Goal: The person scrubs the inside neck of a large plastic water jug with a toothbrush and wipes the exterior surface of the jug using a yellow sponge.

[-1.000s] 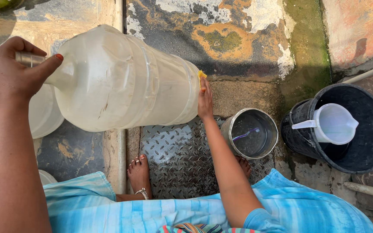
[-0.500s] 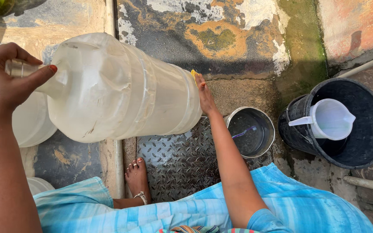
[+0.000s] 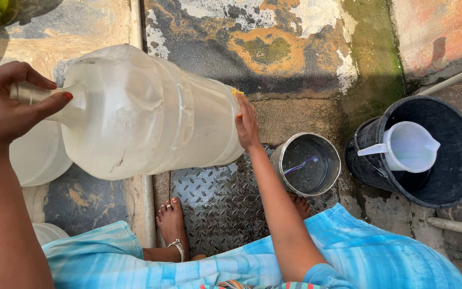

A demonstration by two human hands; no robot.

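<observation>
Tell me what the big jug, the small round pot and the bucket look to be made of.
Big jug: translucent plastic, cloudy and scuffed, ribbed sides. Small round pot: probably steel, dull grey with a shiny rim. Bucket: black plastic, matte, it seems; the measuring jug in it looks like clear plastic.

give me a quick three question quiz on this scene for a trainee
1. True or false: the left hand grips the neck of the big plastic bottle.
2. Where does the right hand rest? A) in the black bucket B) on the bottle's base C) on the steel pot
3. Fill in: a white jug sits inside the black ____.

Key: 1 true; 2 B; 3 bucket. The steel pot, with a toothbrush in it, stands untouched near the person's feet.
</observation>
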